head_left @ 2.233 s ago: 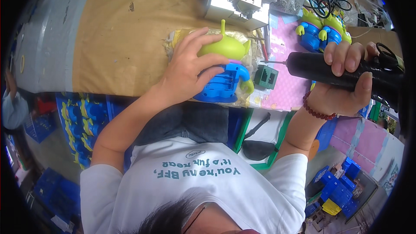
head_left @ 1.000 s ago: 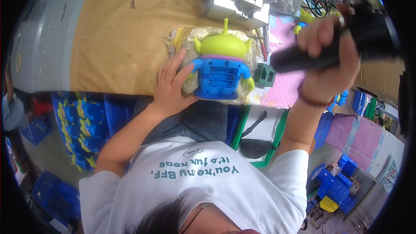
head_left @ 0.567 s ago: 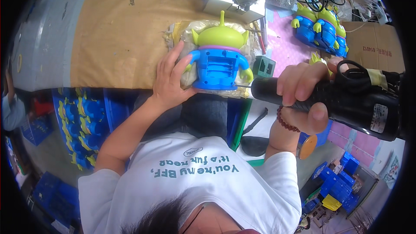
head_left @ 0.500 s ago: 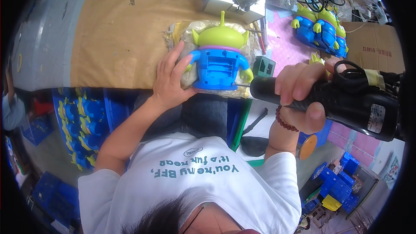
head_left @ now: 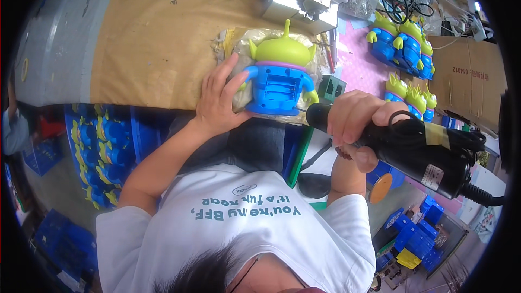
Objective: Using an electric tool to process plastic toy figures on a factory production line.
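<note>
A green-and-blue three-eared-looking toy figure (head_left: 282, 50) lies on a plastic-covered pad (head_left: 239, 57), its open battery compartment facing up. My left hand (head_left: 217, 97) holds the figure's left side, thumb at its base and fingers spread along its arm. My right hand (head_left: 355, 119) is wrapped round a black electric screwdriver (head_left: 418, 152), held nearly level with a coiled cord at its rear end. Its thin bit points left at the figure's base, by the lower right corner. Whether the tip touches the figure I cannot tell.
A white machine (head_left: 304, 0) stands behind the pad. A dark green block (head_left: 331, 88) sits right of the figure. More toy figures (head_left: 401, 40) stand at the back right, near a cardboard box (head_left: 469, 78) and black cables (head_left: 404, 2). A blue crate of figures (head_left: 103, 157) is below the table's left.
My right hand and the screwdriver have shifted a little left, and the screwdriver slopes more. More toy figures show behind it. My left hand keeps its hold on the toy figure.
</note>
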`<state>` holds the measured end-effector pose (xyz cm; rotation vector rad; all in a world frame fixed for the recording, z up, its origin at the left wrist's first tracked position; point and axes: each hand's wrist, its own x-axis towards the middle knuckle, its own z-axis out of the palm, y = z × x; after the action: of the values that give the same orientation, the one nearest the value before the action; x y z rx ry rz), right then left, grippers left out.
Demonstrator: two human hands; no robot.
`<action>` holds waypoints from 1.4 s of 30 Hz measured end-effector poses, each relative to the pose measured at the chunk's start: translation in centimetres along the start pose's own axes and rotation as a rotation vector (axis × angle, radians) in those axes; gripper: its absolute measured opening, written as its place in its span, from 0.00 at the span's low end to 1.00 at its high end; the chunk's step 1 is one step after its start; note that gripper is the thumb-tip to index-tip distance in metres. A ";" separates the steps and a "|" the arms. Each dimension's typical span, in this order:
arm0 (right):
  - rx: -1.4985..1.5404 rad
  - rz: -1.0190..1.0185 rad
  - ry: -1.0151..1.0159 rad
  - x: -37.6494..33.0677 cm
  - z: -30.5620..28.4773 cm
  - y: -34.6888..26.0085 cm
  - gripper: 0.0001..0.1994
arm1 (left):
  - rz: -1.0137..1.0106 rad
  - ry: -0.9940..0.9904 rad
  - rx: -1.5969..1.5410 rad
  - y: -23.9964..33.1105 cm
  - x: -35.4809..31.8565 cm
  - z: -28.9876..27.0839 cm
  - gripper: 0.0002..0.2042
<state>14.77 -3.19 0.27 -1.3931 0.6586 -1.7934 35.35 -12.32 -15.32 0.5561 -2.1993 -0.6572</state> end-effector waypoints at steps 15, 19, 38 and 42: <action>-0.209 -0.079 0.093 5.9 -2.1 -2.5 0.14 | -0.048 0.012 -0.102 -0.1 0.0 -0.3 0.43; -0.701 -0.220 0.222 10.8 -5.0 -0.2 0.11 | -0.046 -0.043 -0.078 0.0 0.3 -0.4 0.43; -0.281 0.170 0.276 10.4 -0.6 -1.2 0.20 | -0.040 -0.014 -0.091 -0.1 0.2 -0.5 0.43; -0.144 0.183 0.154 5.9 4.1 -0.7 0.33 | -0.050 0.023 -0.068 -0.4 -0.3 -0.6 0.42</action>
<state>17.80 -7.35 5.26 -1.2510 0.9817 -1.7461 36.03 -12.63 -15.38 0.5818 -2.1392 -0.7452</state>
